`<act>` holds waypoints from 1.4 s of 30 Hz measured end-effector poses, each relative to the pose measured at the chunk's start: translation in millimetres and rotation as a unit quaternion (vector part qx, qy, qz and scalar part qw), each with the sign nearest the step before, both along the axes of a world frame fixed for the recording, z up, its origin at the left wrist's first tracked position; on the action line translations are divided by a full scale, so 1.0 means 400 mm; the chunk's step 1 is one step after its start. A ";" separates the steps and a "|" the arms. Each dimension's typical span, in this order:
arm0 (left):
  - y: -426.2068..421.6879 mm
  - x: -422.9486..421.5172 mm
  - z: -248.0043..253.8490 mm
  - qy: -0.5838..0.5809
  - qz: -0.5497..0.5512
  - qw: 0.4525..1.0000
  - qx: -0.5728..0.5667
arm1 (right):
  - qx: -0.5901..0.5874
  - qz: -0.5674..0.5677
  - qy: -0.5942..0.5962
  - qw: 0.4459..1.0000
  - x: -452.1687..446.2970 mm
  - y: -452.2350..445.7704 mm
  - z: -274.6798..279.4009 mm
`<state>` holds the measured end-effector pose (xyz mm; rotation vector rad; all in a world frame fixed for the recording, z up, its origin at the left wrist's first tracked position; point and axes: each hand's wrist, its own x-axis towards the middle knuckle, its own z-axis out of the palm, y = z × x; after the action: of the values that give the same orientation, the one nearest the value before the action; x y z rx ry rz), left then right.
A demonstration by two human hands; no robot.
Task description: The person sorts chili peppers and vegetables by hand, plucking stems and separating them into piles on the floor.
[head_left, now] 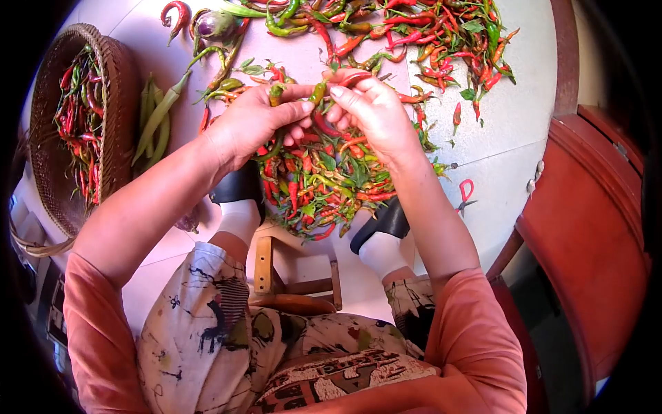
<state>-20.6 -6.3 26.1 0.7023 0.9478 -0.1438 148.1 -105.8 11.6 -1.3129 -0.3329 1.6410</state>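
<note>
Above a large pile of red and green chili peppers point(327, 186), both hands meet close together. My left hand point(258, 121) is closed, with a green pepper point(276, 94) between its fingers and another green pepper point(318, 92) at its thumb tip. My right hand point(372, 110) is pinched beside it, with a red pepper point(354, 79) lying across its fingers. The fingertips of the two hands nearly touch around the green pepper's lower end.
A woven basket point(114, 124) with chilies inside stands at the left, beside long green vegetables point(162, 117). More chilies point(441, 41) and an eggplant point(215, 25) lie farther up. Red-handled scissors point(466, 196) and red wooden furniture point(586, 241) are at the right. A wooden stool point(263, 265) is below.
</note>
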 end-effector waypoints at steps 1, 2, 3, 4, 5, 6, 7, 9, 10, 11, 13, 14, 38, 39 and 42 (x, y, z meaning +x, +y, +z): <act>0.001 -0.001 0.000 0.004 -0.013 1.000 0.011 | -0.014 0.013 -0.036 0.999 0.007 -0.003 0.001; 0.002 0.000 0.000 0.008 -0.025 0.999 0.022 | -0.028 0.027 -0.071 0.997 0.012 -0.005 0.002; 0.003 0.007 0.013 0.028 -0.028 0.999 0.025 | -0.017 0.002 -0.026 1.000 0.008 -0.005 0.002; 0.001 0.009 0.014 0.027 -0.029 0.999 0.025 | -0.017 0.001 -0.026 1.000 0.007 -0.006 0.003; -0.001 0.011 0.015 0.023 -0.030 0.999 0.026 | -0.029 -0.032 0.071 0.997 0.008 -0.007 0.003; -0.002 0.013 0.016 0.018 -0.032 0.999 0.027 | -0.039 -0.064 0.167 0.983 0.009 -0.008 0.003; 0.000 0.015 0.017 0.018 -0.033 0.999 0.027 | -0.030 -0.075 0.185 0.979 0.008 -0.009 -0.002; 0.003 0.017 0.020 0.010 -0.038 0.999 0.026 | -0.030 -0.107 0.212 0.971 0.006 -0.009 0.003; 0.007 0.017 0.022 0.010 -0.038 0.999 0.026 | -0.032 -0.139 0.238 0.961 0.005 -0.011 0.005; 0.012 0.015 0.025 0.009 -0.066 0.997 0.027 | -0.032 -0.139 0.238 0.961 0.007 -0.015 0.001; 0.013 0.013 0.025 0.005 -0.095 0.995 0.028 | -0.026 -0.122 0.129 0.984 0.012 -0.021 -0.005; 0.010 0.010 0.023 0.023 -0.123 0.992 0.032 | -0.026 -0.123 0.128 0.984 0.019 -0.026 0.000; 0.146 -0.120 0.112 0.023 0.037 0.994 0.102 | 0.117 0.179 -0.637 0.740 0.135 0.039 -0.068; 0.173 -0.157 0.159 0.086 0.050 0.969 0.226 | 0.124 0.204 -0.668 0.704 0.134 0.049 -0.092; 0.298 -0.355 0.238 0.217 0.051 0.861 0.456 | 0.087 0.269 -0.700 0.656 0.129 0.049 -0.117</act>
<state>-162.4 112.9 121.4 1.5337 1.5015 0.2829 199.6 -86.2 -35.2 -2.2236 -1.8855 0.5464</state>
